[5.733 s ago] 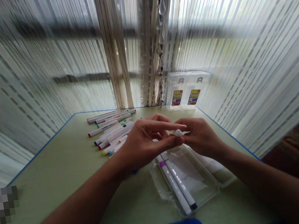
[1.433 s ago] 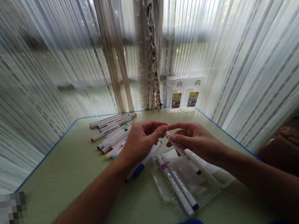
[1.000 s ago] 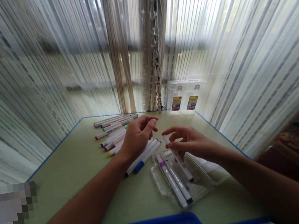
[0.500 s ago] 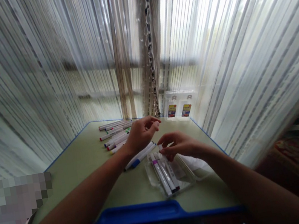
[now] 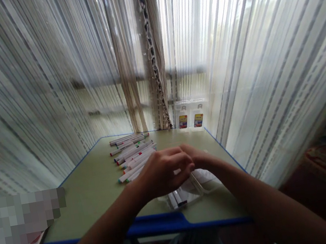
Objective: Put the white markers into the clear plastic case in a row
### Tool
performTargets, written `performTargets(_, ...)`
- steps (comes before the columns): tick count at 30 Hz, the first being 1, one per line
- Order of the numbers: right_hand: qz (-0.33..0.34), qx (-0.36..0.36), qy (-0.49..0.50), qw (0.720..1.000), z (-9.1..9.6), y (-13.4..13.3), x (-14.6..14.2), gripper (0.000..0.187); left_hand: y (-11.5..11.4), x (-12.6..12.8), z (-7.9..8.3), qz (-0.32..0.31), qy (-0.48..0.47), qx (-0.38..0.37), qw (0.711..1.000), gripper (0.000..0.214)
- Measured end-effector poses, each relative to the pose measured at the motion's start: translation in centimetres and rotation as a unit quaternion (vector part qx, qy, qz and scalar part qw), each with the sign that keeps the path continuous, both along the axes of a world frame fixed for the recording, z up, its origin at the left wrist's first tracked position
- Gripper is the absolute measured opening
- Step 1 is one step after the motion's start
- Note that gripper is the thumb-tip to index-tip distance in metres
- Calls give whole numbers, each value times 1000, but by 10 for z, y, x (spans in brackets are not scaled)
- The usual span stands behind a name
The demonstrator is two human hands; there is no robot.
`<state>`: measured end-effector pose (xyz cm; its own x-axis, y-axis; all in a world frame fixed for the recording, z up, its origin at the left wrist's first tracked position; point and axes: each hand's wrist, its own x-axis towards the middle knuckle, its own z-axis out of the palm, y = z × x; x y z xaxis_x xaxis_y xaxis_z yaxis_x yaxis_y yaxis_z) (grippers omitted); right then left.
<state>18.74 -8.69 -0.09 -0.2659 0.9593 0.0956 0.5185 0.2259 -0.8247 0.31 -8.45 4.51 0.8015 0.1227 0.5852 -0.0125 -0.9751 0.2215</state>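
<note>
Left hand (image 5: 162, 173) has moved over white markers (image 5: 178, 197), some dark-ended; all fingers' grip unclear.

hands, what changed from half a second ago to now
The left hand has come nearer and rightward over the case, partly hiding the right hand. Whether that has released its marker is hidden. Far markers and labelled boxes stayed put.
</note>
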Motion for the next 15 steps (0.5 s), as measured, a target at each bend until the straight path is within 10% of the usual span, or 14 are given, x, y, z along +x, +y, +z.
performTargets(15,-28,-45,-5,999,-1,1,3,44,-29,-41,-59,48,75,128,988,30)
